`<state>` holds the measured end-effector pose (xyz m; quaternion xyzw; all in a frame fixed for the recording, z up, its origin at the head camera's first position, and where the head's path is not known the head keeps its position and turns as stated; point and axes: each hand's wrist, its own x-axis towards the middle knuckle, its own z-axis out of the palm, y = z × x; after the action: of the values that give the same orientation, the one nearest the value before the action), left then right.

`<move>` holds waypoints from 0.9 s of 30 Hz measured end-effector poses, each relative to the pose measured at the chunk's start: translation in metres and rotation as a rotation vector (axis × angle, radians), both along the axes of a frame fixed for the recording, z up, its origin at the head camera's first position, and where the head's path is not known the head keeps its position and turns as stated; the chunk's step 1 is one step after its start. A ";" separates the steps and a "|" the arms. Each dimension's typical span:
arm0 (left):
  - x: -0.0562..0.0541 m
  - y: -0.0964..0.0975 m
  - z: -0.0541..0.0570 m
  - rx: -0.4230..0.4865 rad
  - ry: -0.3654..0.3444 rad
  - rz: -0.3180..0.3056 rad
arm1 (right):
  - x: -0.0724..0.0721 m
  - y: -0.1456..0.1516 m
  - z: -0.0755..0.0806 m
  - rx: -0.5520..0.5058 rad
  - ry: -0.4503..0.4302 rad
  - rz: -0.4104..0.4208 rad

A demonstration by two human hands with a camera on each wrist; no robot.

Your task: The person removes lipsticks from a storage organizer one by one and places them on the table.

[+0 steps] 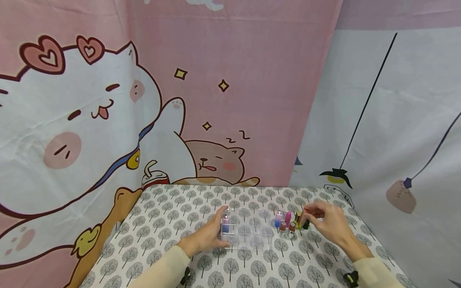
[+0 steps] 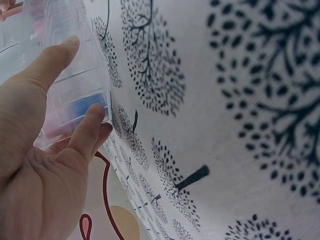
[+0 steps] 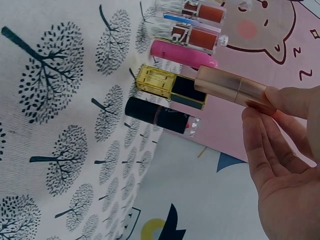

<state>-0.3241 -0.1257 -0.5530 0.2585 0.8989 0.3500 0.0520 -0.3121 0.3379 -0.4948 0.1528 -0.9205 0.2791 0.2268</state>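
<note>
My left hand [image 1: 206, 237] grips the left end of a clear plastic organizer [image 1: 264, 241] divided into compartments, thumb on the near side and fingers on the far side. Inside its left end stands a pink-and-blue tube [image 1: 225, 225]. In the right wrist view, my right hand [image 3: 290, 145] pinches one end of a rose-gold lipstick tube [image 3: 232, 89] between thumb and fingers. The tube's other end overlaps a gold-and-black lipstick [image 3: 172, 86] there. Beside that stand a black lipstick [image 3: 159, 115] and a bright pink tube [image 3: 182, 54].
Two clear-based tubes with brownish-red tops [image 1: 292, 227] and another pink-and-blue tube [image 1: 278, 219] stand just right of the organizer. A tree-print cloth [image 1: 201, 276] covers the table. Cartoon-printed fabric [image 1: 273, 100] hangs behind and at the right.
</note>
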 end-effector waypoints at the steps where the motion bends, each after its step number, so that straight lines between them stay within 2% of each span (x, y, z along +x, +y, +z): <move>1: 0.000 0.000 0.000 -0.001 -0.002 0.002 | 0.000 0.000 -0.001 -0.002 -0.015 0.001; 10: 0.001 0.000 0.001 0.007 -0.003 -0.002 | -0.001 0.001 -0.008 -0.030 -0.110 0.025; 20: 0.001 0.000 0.000 -0.005 0.002 0.002 | -0.001 0.001 -0.017 -0.039 -0.138 0.028; 27: 0.001 0.000 0.001 0.001 0.007 -0.004 | -0.002 0.001 -0.023 -0.050 -0.203 0.028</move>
<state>-0.3227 -0.1257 -0.5521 0.2616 0.8983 0.3494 0.0496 -0.3141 0.3387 -0.5177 0.1308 -0.9292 0.3194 0.1323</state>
